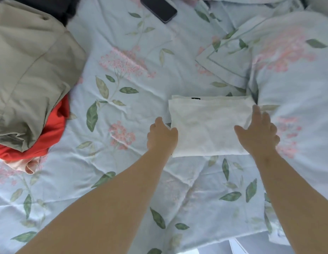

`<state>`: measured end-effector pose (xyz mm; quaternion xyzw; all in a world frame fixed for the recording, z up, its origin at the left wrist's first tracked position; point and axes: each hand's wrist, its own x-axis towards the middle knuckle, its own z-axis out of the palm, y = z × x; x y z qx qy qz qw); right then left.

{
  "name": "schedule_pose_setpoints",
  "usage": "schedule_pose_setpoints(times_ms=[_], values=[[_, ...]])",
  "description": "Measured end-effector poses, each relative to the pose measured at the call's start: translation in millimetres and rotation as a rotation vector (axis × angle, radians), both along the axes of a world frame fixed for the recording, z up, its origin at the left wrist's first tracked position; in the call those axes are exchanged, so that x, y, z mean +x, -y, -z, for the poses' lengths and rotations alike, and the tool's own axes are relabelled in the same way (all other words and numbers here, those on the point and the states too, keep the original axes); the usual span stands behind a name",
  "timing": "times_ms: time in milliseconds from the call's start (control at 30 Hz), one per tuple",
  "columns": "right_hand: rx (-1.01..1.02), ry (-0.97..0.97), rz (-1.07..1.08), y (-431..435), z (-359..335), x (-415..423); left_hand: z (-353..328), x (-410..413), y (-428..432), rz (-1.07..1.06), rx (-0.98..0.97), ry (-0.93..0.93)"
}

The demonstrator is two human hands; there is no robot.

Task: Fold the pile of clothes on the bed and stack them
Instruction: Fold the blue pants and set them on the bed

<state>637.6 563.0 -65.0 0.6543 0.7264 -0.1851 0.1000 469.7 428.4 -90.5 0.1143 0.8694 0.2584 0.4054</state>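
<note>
Folded white garment (209,127) between your hands, left hand (162,134) curled at its left edge, grip unclear, right hand (258,132) spread flat on its right edge.

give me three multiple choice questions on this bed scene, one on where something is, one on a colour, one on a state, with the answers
1. Where does the phone lie?
A) on the floor
B) on the bedspread, beyond the white garment
C) under a pillow

2. What colour is the garment showing under the khaki garment at the left?
A) blue
B) red
C) yellow

3. How is the white garment right now?
A) crumpled in a ball
B) spread out full
C) folded into a flat rectangle

Answers:
1 B, the phone sits on the bedspread at the far side of the picture.
2 B, the red garment sticks out below the khaki one.
3 C, it lies flat with straight edges between the left hand and the right hand.
</note>
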Motion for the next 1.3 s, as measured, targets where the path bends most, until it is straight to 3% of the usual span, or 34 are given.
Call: schedule_pose_setpoints(times_ms=[200,367,667,833,1033,1200,1300], values=[[-0.151,-0.054,-0.177,56,9,-46,-7,-23,29,0.332,-0.082,-0.287],[-0.179,-0.136,-0.338,105,2,-97,-22,-62,79,0.451,-0.122,-0.468],[-0.181,-0.159,-0.685,205,-14,-221,-37,-166,211,0.401,-0.196,-0.68],[-0.217,-0.194,-0.761,266,-19,-288,-44,-230,277,0.19,-0.031,-0.716],[-0.19,-0.208,-0.741,315,-22,-343,-49,-313,323,0.145,-0.086,-1.029],[-0.18,-0.262,-0.681,338,-27,-356,-44,-379,329,0.203,-0.185,-0.805],[-0.199,-0.265,-0.648,346,-32,-352,-40,-395,331,0.232,-0.096,-0.636]])
